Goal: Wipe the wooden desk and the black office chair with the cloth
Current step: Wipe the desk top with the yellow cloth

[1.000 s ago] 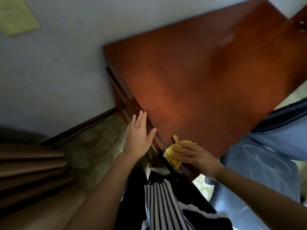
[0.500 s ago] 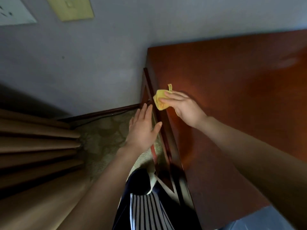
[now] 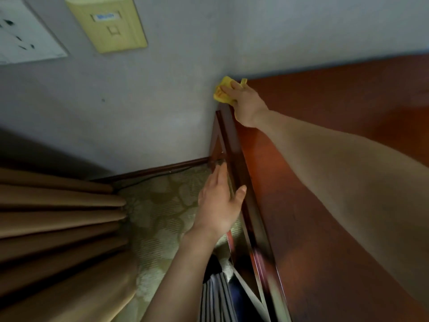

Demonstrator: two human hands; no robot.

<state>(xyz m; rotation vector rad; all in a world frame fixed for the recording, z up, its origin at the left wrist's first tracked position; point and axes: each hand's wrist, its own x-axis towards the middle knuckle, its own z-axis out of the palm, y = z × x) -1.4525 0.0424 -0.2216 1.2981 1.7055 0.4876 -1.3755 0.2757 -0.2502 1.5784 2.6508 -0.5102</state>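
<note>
Nearest the person, beside the desk's (image 3: 325, 182) left edge, the left hand (image 3: 219, 205) hangs flat with fingers spread, thumb touching the rim, above patterned carpet (image 3: 162, 205) between desk and curtain (image 3: 58, 224). Farther off, at the back corner against the wall (image 3: 151, 108), the right hand (image 3: 246, 103) presses its grip onto the yellow cloth (image 3: 221, 94).

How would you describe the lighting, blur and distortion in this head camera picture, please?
Head view: dim overall, with a soft warm sheen on the wooden desk; motion blur smears the desk's near edge and the striped clothing; the wide lens bends the wall and curtain lines; the right hand on the yellow cloth stays fairly sharp.
</note>
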